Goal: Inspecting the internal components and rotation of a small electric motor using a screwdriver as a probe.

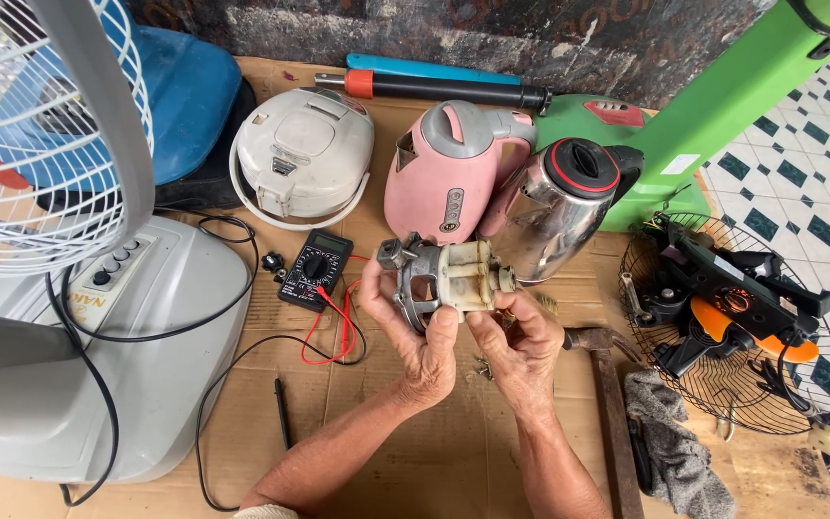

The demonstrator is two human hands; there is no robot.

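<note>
Both hands, left hand [413,332] and right hand [521,341], have their fingers closed around a fan motor [444,279]. The pink kettle [444,168] and steel kettle [554,207] behind it have their lids down.

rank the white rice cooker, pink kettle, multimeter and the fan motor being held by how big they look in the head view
1. white rice cooker and pink kettle, too alike to rank
2. fan motor, held nearer the camera
3. multimeter

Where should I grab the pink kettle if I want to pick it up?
Grab the pink kettle by its grey handle, probably from above. The handle arches off the top toward the steel kettle, leaving a gap for fingers. The body is smooth and wide, harder to hold.
</note>
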